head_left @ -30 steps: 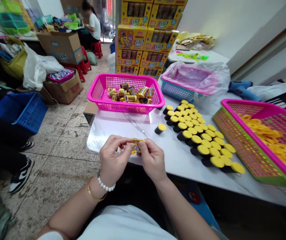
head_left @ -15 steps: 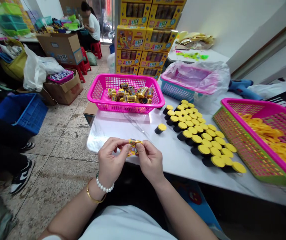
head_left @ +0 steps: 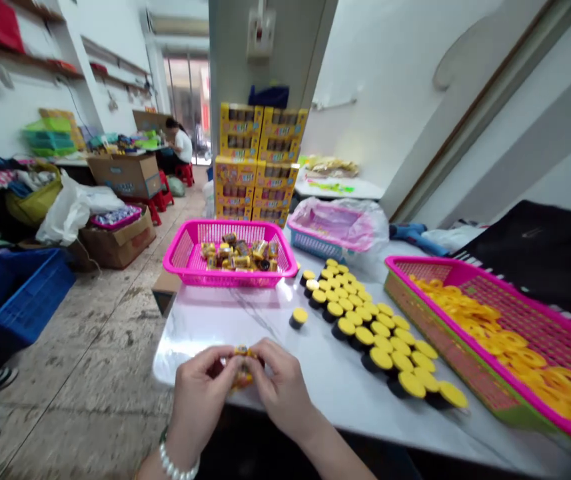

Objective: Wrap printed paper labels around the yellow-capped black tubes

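Note:
My left hand (head_left: 204,387) and my right hand (head_left: 279,383) meet at the table's front edge. Both pinch a small yellow printed wrapper (head_left: 243,379) between thumbs and fingers; blur and the fingers hide much of it. One black cup with a yellow lid (head_left: 298,318) stands alone just beyond my right hand. Farther right, several more yellow-lidded black cups (head_left: 358,303) are lined up in close rows. Past my hands, a pink basket (head_left: 230,280) holds a heap of small yellow-and-brown printed cylinders (head_left: 240,255).
A pink-and-green basket (head_left: 445,353) of yellow rings (head_left: 510,341) borders the table (head_left: 205,313) on the right. Behind the cups sits a plastic-lined basket (head_left: 315,241). Yellow boxes (head_left: 255,173) are stacked beyond. A blue crate (head_left: 30,293) stands on the floor, left. A person (head_left: 182,143) sits far back.
The camera view has tilted upward, so the table things appear lower and more wall shows. Both hands keep hold of the wrapper at the table edge.

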Tool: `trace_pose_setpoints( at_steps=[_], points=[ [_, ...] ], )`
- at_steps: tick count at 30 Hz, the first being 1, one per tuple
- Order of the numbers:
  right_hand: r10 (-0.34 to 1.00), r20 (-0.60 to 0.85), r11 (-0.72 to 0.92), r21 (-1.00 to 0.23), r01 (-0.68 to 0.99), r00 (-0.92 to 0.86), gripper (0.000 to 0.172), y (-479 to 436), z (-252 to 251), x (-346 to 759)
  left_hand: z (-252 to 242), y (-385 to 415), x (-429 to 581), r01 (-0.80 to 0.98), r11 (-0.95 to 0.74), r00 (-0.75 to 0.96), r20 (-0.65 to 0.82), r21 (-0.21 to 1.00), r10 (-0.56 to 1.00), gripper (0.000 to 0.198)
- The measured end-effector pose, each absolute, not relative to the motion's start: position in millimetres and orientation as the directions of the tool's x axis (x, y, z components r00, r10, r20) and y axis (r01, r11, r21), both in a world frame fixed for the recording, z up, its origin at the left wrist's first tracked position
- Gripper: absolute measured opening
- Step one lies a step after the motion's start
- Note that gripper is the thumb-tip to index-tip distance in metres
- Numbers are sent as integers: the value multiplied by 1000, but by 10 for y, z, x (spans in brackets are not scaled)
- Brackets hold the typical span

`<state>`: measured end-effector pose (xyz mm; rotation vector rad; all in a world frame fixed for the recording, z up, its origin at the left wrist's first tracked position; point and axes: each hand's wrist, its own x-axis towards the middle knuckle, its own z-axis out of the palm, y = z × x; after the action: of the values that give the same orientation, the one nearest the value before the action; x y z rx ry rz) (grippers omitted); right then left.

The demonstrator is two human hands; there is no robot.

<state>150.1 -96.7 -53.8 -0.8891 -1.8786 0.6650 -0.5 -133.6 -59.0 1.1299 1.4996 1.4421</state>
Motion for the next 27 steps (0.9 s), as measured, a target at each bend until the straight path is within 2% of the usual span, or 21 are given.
trace_pose_setpoints(
  at_steps=[2,3,4,6,8,10,11,12,14,16,18,20,22,24,27],
  points=[
    [760,534,647,-676,354,-369,20,-813,-439,1641,-618,-1227,-63,40,44,-253,-33,998,967,28],
    [751,545,660,-627,414,-373,13,-721,-401,1728,-630,-1160,-99,1,67,-219,-65,998,974,32],
    [754,552,653,-562,508,-357,14,-620,-379,1819,-640,-1089,-136,-34,90,-188,-94,995,978,37],
    [790,535,548,-402,734,-297,34,-411,-395,1981,-645,-943,-199,-100,141,-126,-153,985,980,46],
    [865,428,396,-265,879,-261,40,-223,-482,2083,-623,-811,-234,-183,202,-70,-218,962,973,53],
    [918,312,323,-225,919,-246,37,-108,-581,2115,-568,-704,-239,-287,243,-32,-262,927,964,56],
    [925,283,328,-260,908,-253,36,-91,-613,2112,-529,-661,-234,-335,248,-20,-270,909,963,55],
    [924,279,350,-332,876,-263,35,-101,-623,2101,-485,-626,-227,-380,239,-20,-267,893,964,53],
    [909,316,409,-549,729,-273,31,-176,-572,2072,-393,-571,-211,-443,217,-27,-255,870,967,45],
    [914,333,404,-769,494,-230,31,-255,-454,2045,-320,-521,-195,-490,224,-39,-279,842,960,36],
    [930,288,332,-925,186,-227,32,-287,-337,2019,-279,-467,-169,-526,259,5,-301,810,954,26],
    [943,240,237,-971,-40,-231,39,-277,-270,1987,-259,-414,-127,-563,288,42,-321,775,946,19],
    [950,223,182,-964,-194,-218,42,-256,-249,1947,-241,-359,-73,-597,324,87,-343,734,935,14],
    [951,231,173,-949,-262,-207,40,-226,-242,1910,-214,-288,-19,-627,370,149,-361,686,921,8],
    [941,252,199,-953,-229,-227,37,-147,-201,1885,-154,-141,34,-645,434,236,-376,630,896,12]
  ],
)
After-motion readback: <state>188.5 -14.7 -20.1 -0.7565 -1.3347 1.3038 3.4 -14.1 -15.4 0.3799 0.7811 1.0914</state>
